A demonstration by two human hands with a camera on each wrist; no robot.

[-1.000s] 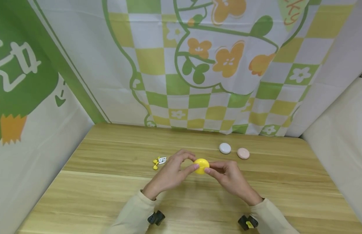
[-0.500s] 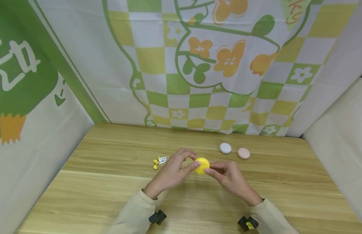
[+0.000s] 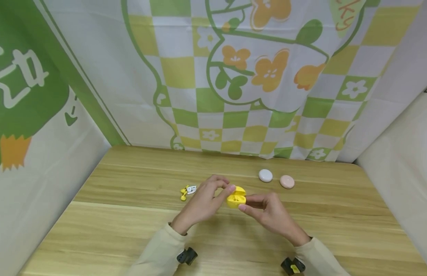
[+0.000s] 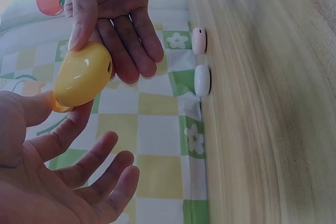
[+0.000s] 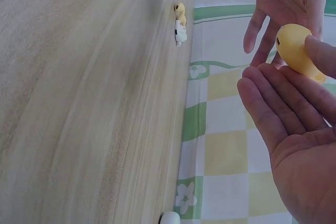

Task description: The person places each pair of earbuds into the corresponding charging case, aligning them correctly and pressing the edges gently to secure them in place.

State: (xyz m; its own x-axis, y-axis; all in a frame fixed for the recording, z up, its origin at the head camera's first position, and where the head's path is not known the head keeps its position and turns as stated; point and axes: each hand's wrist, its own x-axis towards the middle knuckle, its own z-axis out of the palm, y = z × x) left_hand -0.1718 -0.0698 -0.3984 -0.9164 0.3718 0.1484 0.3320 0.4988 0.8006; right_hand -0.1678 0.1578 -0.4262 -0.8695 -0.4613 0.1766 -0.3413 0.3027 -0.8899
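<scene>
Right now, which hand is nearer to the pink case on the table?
The right hand. It is just in front of the pink case, while the left hand is farther away, across the yellow case both hold.

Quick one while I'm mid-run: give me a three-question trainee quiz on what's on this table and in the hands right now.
1. True or false: the lid of the yellow case is open.
2. Which closed case lies farther to the person's right: A) the white case, B) the pink case?
3. Fill in: the loose earbuds lie on the wooden table to the ______ of the left hand.

Key:
1. True; the head view shows the lid lifted, with the left hand and the right hand both pinching the case above the table.
2. B.
3. Left.
</scene>
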